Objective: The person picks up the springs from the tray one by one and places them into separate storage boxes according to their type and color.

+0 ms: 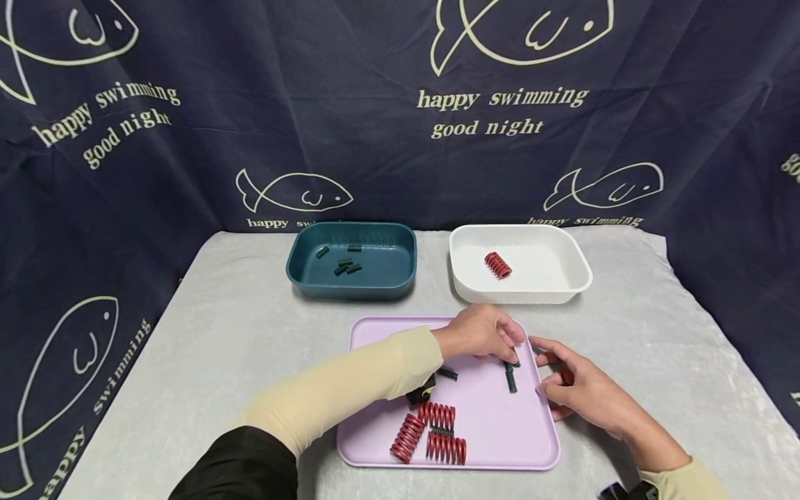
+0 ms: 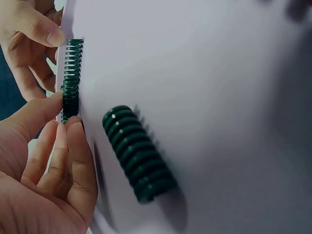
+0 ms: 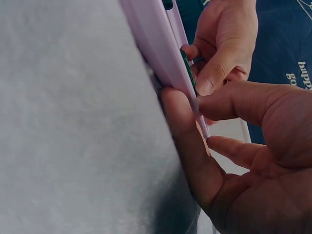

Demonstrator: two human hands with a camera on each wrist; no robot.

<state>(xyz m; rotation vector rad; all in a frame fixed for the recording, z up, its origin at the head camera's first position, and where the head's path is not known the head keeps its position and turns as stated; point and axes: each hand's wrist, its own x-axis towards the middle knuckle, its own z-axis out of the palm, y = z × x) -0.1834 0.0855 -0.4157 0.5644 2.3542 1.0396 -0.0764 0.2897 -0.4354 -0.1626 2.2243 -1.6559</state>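
My left hand [image 1: 478, 332] reaches over the right part of a lilac tray [image 1: 487, 444]. Its thumb and fingertips pinch a small green spring [image 2: 70, 103]. A second green spring [image 1: 511, 379] lies against it along the tray's right side. My right hand [image 1: 584, 389] holds the tray's right rim, thumb on top and a finger beneath, as the right wrist view shows. Another green spring [image 1: 447, 373] lies near my left forearm, close up in the left wrist view. Red springs [image 1: 407, 437] sit at the tray's front left, with a dark spring [image 1: 442, 431] between two of them.
Behind the tray stand a blue bin [image 1: 350, 288] with several green springs [image 1: 346, 264] and a white bin [image 1: 550, 278] containing red spring coils [image 1: 498, 265]. A grey cloth [image 1: 250, 333] covers the table. A dark printed curtain [image 1: 375, 139] hangs at the back and sides.
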